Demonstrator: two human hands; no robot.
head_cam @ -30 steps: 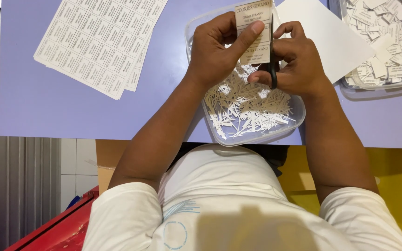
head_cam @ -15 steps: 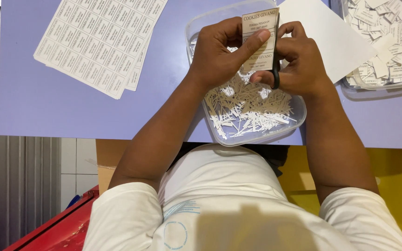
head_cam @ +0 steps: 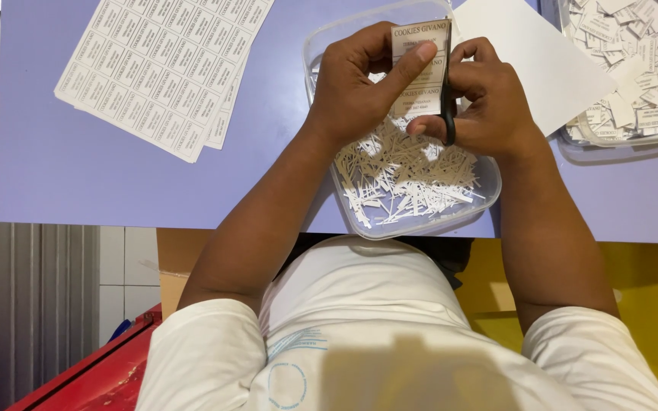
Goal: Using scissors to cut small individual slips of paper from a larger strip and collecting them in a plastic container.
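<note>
While the broad pale-blue bench (head_cam: 116, 175) carries everything, its far left holds a stack of white printed label sheets (head_cam: 161, 68), and a plain white paper sheet (head_cam: 542, 61) lies at far right. Beyond that sheet, at the right edge, stands a clear plastic tub of cut white labels (head_cam: 634, 76). At the near middle sits a clear rounded plastic tray (head_cam: 420, 221) filled with thin white paper offcuts (head_cam: 405, 175). Above this tray the left hand (head_cam: 359, 84) pinches a narrow strip of printed labels (head_cam: 420, 65), thumb across its face. Just beside it, touching the strip's right edge, the right hand (head_cam: 493, 99) is clenched through black scissors (head_cam: 448, 106).
</note>
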